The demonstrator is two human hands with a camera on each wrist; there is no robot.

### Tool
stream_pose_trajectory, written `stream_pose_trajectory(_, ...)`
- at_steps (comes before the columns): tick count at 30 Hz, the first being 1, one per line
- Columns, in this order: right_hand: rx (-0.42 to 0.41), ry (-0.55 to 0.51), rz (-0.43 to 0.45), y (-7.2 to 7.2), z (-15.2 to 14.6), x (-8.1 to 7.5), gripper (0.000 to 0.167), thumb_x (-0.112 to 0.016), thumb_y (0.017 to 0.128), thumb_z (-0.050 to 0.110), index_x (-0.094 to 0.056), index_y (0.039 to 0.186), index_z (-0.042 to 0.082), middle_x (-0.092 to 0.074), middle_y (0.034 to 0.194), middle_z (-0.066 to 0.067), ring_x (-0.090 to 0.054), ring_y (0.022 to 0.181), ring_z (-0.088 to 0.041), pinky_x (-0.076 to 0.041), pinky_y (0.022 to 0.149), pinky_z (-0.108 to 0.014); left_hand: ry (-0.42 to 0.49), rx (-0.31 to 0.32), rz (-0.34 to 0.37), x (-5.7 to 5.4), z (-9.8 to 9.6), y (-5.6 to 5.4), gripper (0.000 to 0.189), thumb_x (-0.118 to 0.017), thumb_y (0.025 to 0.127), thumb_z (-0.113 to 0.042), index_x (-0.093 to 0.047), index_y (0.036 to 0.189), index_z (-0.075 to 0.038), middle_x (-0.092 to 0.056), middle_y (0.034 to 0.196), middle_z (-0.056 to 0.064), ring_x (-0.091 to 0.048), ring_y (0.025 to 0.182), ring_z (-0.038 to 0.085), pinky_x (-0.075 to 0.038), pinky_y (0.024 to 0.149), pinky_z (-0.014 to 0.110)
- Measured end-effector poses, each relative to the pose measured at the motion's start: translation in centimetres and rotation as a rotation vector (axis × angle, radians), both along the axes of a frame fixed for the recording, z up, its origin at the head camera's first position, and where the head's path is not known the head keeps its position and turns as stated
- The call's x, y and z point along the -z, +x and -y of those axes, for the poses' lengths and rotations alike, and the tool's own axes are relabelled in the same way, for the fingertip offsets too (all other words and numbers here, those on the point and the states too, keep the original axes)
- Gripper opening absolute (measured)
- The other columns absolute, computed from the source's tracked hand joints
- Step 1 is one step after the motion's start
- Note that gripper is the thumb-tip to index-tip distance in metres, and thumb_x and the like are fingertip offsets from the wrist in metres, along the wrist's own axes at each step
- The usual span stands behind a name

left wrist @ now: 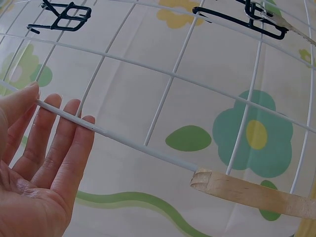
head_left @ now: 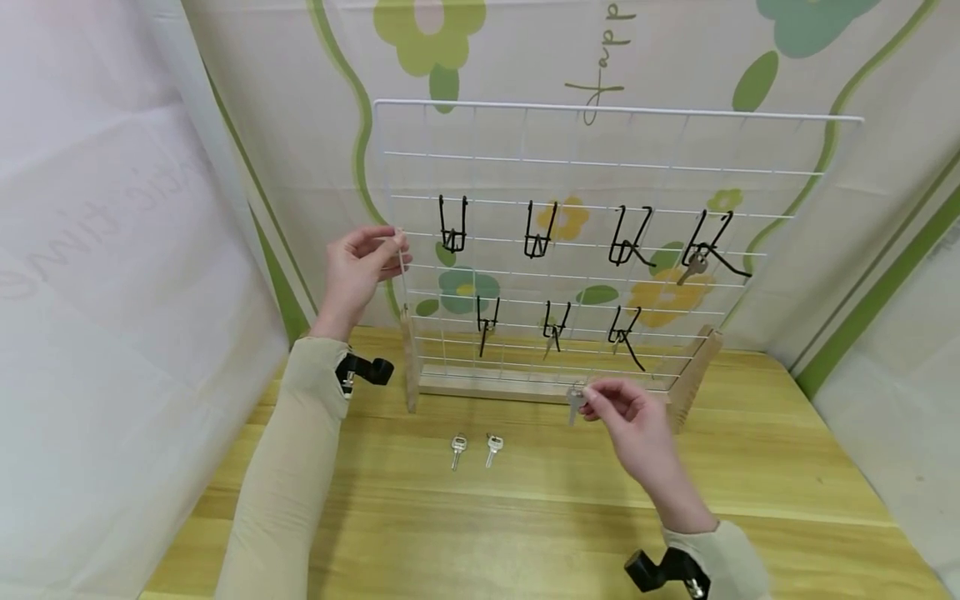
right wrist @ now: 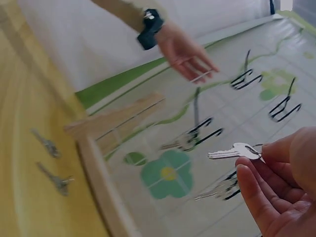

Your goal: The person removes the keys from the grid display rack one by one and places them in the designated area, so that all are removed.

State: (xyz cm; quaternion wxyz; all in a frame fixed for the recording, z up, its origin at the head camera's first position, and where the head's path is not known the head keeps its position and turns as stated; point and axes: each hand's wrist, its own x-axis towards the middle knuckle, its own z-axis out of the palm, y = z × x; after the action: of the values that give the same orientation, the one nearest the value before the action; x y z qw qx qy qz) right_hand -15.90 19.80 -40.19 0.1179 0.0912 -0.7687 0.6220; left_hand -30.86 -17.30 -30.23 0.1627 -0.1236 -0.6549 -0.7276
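Note:
A white wire grid rack stands upright in a wooden base. My left hand grips its left edge wire, thumb in front and fingers behind in the left wrist view. With thumb and fingertips my right hand pinches the small ring of a silver key, held in front of the base below the lower hooks. One key hangs from the upper right hook, and keys also hang on the lower hooks. Two loose keys lie on the table before the rack.
Black double-wire hooks stick out from the grid in two rows. Behind the rack hangs a white cloth with flower prints. White sheets flank the wooden table on both sides.

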Motion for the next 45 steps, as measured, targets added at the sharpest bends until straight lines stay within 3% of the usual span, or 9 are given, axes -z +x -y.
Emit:
stream_pose_trajectory(6,-0.004,-0.059,0.149,-0.7,1.1,4.3,0.013,-0.067,0.099,0.003,-0.067,0.106,-0.008,-0.071,0.097,-0.020,-0.071,0.080,-0.022,-0.062,0.075,-0.032,0.003,0.002,0.006,-0.1,-0.1,0.1,0.022,-0.077,0.094,-0.018,-0.073,0.110,-0.005,-0.074,0.100,0.014,-0.075,0.084,0.024,-0.062,0.077,0.035)
stream_pose_trajectory(11,-0.023,-0.093,0.239,-1.4,2.2,8.0,0.009,-0.064,0.099,-0.004,-0.067,0.105,-0.010,-0.070,0.097,-0.021,-0.070,0.080,-0.023,-0.062,0.075,-0.036,0.000,-0.003,0.000,-0.1,-0.1,0.1,0.022,-0.077,0.094,-0.019,-0.073,0.110,-0.005,-0.074,0.101,0.016,-0.075,0.087,0.029,-0.062,0.077,0.035)
stream_pose_trajectory(17,-0.019,-0.080,0.316,-1.9,3.4,10.9,0.008,-0.065,0.098,-0.004,-0.068,0.103,-0.010,-0.070,0.092,-0.017,-0.070,0.079,-0.026,-0.063,0.071,-0.037,0.005,-0.001,-0.008,-0.1,0.0,0.1,0.021,-0.077,0.094,-0.019,-0.073,0.109,-0.005,-0.073,0.103,0.019,-0.075,0.088,0.031,-0.062,0.077,0.035)
stream_pose_trajectory(25,-0.051,-0.020,0.301,-2.4,4.6,12.2,0.010,-0.067,0.097,-0.004,-0.068,0.102,-0.012,-0.071,0.089,-0.018,-0.070,0.076,-0.031,-0.063,0.067,-0.036,0.005,0.000,-0.004,0.0,0.0,0.2,0.021,-0.077,0.094,-0.019,-0.073,0.110,-0.005,-0.074,0.100,0.015,-0.074,0.089,0.032,-0.062,0.077,0.035)
stream_pose_trajectory(39,-0.004,0.260,0.270,-3.2,4.7,12.1,0.004,-0.071,0.095,0.002,-0.074,0.097,0.000,-0.069,0.082,-0.004,-0.067,0.069,-0.017,-0.056,0.056,-0.026,0.007,0.000,-0.001,-0.1,0.0,0.2,0.022,-0.077,0.094,-0.019,-0.073,0.110,-0.005,-0.074,0.102,0.017,-0.073,0.092,0.036,-0.062,0.077,0.035)
stream_pose_trajectory(45,0.024,0.388,0.207,-3.4,4.5,12.1,0.005,-0.074,0.094,0.008,-0.076,0.092,0.003,-0.068,0.079,0.003,-0.062,0.070,-0.011,-0.053,0.060,-0.025,0.012,0.004,0.002,-0.1,0.0,0.2,0.022,-0.077,0.094,-0.019,-0.073,0.110,-0.005,-0.074,0.102,0.016,-0.073,0.092,0.036,-0.062,0.078,0.036)
